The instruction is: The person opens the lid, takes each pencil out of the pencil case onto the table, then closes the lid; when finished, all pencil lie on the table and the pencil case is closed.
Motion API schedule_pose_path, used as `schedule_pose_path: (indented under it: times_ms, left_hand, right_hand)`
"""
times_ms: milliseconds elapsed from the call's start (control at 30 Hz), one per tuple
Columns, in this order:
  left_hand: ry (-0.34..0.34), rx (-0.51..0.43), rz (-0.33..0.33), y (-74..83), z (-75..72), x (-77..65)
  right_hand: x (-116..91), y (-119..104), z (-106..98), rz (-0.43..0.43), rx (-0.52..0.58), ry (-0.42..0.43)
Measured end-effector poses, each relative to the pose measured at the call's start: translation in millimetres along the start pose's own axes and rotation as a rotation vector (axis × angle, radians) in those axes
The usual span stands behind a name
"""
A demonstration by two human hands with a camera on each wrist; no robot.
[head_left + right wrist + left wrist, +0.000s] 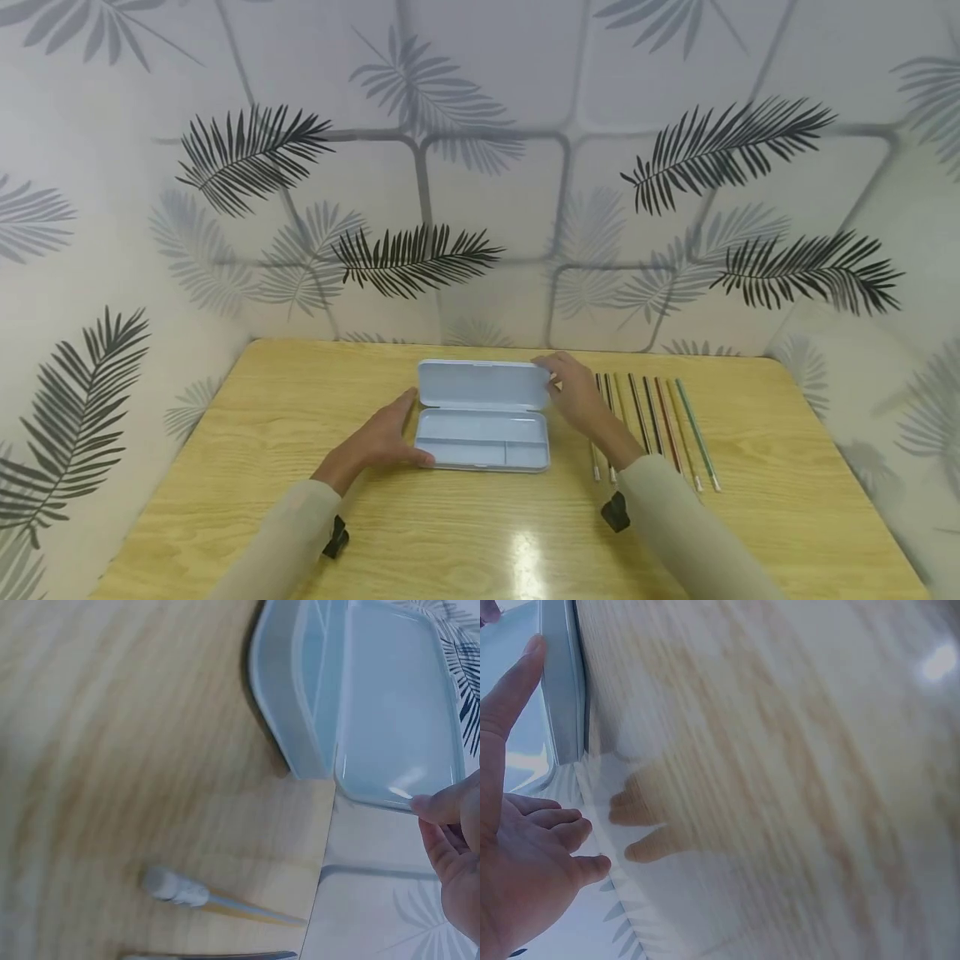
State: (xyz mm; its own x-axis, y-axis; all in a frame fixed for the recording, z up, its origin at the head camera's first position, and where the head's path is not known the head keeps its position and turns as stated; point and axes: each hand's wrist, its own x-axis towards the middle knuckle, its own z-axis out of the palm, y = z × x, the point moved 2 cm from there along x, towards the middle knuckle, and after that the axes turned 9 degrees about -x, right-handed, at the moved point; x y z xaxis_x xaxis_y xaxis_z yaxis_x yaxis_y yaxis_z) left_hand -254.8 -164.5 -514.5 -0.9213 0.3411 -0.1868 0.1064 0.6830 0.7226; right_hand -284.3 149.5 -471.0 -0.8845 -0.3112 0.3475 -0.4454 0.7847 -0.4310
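A light blue pencil case [461, 423] lies on the table with its lid [483, 385] raised at the back. Its tray is divided into a long rear compartment and two front ones, with nothing visible inside. My left hand [382, 435] is at the case's left side, fingers extended. In the left wrist view, the thumb of that hand [532, 877] rests along the rim of the case [564, 690]. My right hand [573, 393] pinches the right edge of the lid between thumb and fingers, as the right wrist view shows of the hand [459, 844] and lid [401, 697].
Several pencils lie side by side right of the case, among them a green pencil [697, 433] and a red pencil [666, 421]; my right forearm covers part of the row. A leaf-patterned wall covering [487, 308] stands behind the wooden table [315, 375].
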Motion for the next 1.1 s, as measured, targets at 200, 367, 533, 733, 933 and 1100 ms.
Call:
schedule_pose_path:
  times_ms: [200, 367, 533, 733, 933, 1100]
  left_hand:
    - [0.015, -0.016, 0.025, 0.4, -1.4, -2.9]
    - [0.049, 0.013, 0.051, 2.5, 0.2, -7.4]
    - [0.049, 0.151, 0.118, 6.1, 1.7, -13.0]
    - [-0.021, 0.241, 0.143, 8.4, 0.2, -16.2]
    - [-0.023, 0.234, 0.149, 10.5, -0.1, -14.8]
    - [0.014, 0.299, 0.155, 10.4, -2.2, -15.4]
  right_hand:
    - [-21, -13, -2, 0.013, -0.006, -0.089]
    - [-44, -22, 5, 0.038, 0.009, -0.299]
    - [-59, -26, 14, -0.049, -0.066, -0.418]
    - [-58, -23, 17, -0.001, -0.153, -0.453]
    - [-56, -21, 22, 0.065, -0.208, -0.46]
    - [-53, -26, 24, 0.054, -0.211, -0.45]
